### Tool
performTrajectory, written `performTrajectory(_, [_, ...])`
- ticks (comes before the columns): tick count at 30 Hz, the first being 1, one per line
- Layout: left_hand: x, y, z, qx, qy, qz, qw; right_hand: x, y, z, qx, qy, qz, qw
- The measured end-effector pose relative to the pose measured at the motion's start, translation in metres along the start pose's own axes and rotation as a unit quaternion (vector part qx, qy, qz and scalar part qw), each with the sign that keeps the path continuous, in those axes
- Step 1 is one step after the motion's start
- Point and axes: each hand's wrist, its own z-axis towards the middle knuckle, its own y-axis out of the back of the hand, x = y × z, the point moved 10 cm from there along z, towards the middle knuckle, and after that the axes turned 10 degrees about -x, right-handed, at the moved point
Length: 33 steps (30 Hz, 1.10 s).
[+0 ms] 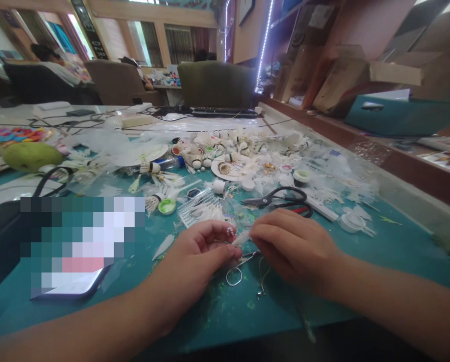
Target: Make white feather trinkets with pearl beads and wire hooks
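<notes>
My left hand (202,251) is closed in a pinch round a small white feather (241,238). A cluster of tiny white beads (230,231) shows at its fingertips. My right hand (296,246) has its fingers drawn together at the feather's other end; its fingertips are partly hidden. Beneath the hands lie small scissors with a metal ring handle (234,276), and near them a thin cord with a small metal clasp (261,291). Black-handled scissors (273,196) rest just beyond my right hand. A sheet of stick-on gems (194,207) lies past my left hand.
Shuttlecocks (196,162) and loose feathers pile up across the back of the green mat (217,322). Nearby are an open green paint pot (167,206), a white lid (351,222) and a green fruit (32,156). A phone (74,289) lies left. People sit in the background.
</notes>
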Motion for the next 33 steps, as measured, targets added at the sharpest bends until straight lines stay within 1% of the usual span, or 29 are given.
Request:
performTrajectory(5, [0.0, -0.004, 0.0, 0.013, -0.005, 0.012, 1.0, 0.001, -0.002, 0.005, 0.012, -0.01, 0.008, 1.0])
performTrajectory(10, [0.002, -0.006, -0.001, 0.027, -0.005, 0.025, 0.999, 0.0, -0.006, 0.004, 0.02, -0.015, -0.009, 1.0])
performTrajectory(16, [0.001, -0.008, 0.0, 0.037, -0.026, 0.053, 0.998, 0.002, -0.015, 0.0, 0.047, -0.014, -0.039, 0.998])
performTrajectory(20, [0.0, -0.012, 0.0, 0.05, -0.037, 0.062, 0.996, 0.004, -0.016, 0.001, 0.05, -0.015, -0.038, 0.998])
performTrajectory(24, [-0.001, -0.012, -0.001, 0.049, -0.043, 0.059, 0.996, 0.007, -0.008, 0.005, 0.026, -0.029, 0.022, 0.999])
performTrajectory(29, [-0.001, -0.011, -0.001, 0.042, -0.039, 0.044, 0.997, 0.008, 0.014, 0.008, -0.049, -0.037, 0.082, 0.995])
performTrajectory(31, [-0.001, -0.009, 0.0, 0.033, -0.032, 0.031, 0.998, 0.006, 0.017, 0.006, -0.058, -0.046, 0.079, 0.994])
performTrajectory(33, [-0.001, -0.008, 0.0, 0.025, -0.02, 0.021, 0.999, 0.004, 0.016, 0.005, -0.049, -0.048, 0.072, 0.995])
